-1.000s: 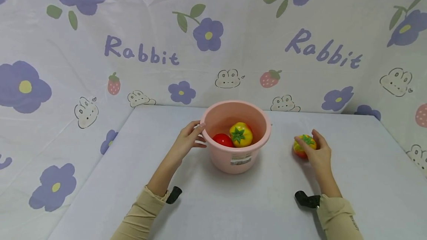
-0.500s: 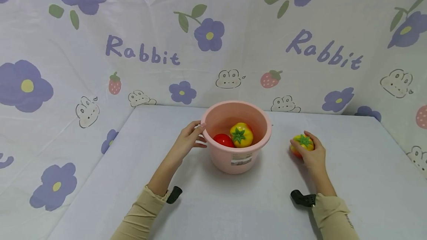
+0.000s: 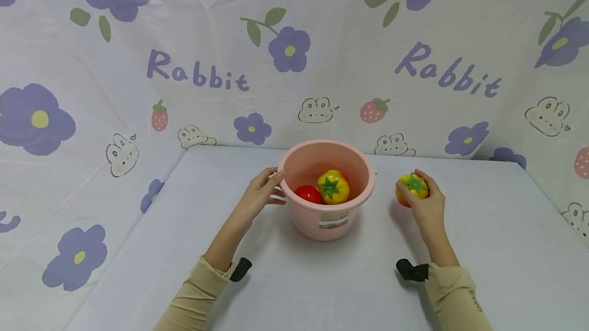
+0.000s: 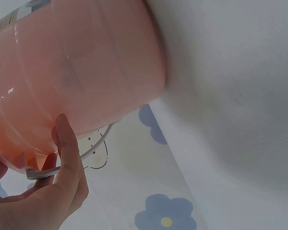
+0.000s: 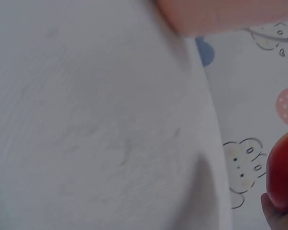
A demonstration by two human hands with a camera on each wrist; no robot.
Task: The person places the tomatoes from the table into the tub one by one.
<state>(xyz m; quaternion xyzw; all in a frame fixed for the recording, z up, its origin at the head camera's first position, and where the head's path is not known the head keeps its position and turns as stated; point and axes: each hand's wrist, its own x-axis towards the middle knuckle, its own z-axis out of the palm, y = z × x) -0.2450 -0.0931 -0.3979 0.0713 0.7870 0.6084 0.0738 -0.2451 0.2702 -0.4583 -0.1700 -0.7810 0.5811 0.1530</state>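
Note:
A pink plastic bucket [image 3: 301,221] stands upright on the table, a red round fruit [image 3: 308,194] and a yellow tomato [image 3: 339,188] with a green star-shaped top inside it. My left hand [image 3: 250,199] holds the bucket's left rim between thumb and fingers. In the left wrist view, those fingers lie beside the thin grey handle [image 4: 98,146]. To the right of the bucket, my right hand [image 3: 430,213] grips a yellow-and-red tomato [image 3: 415,183] with a green top, raised above the table. Only its red underside [image 5: 282,172] and a fingertip show in the right wrist view.
White cloth covers the table [image 3: 349,290]. A patterned curtain [image 3: 340,75] with flowers, rabbits and lettering hangs behind and at the sides. Black wrist mounts [image 3: 411,270] stick out from both sleeves. The bucket bears a label [image 3: 333,220] on its front.
My right hand has moved left toward the bucket and lifted the yellow-and-red tomato from the table. The left hand and the bucket have stayed in place.

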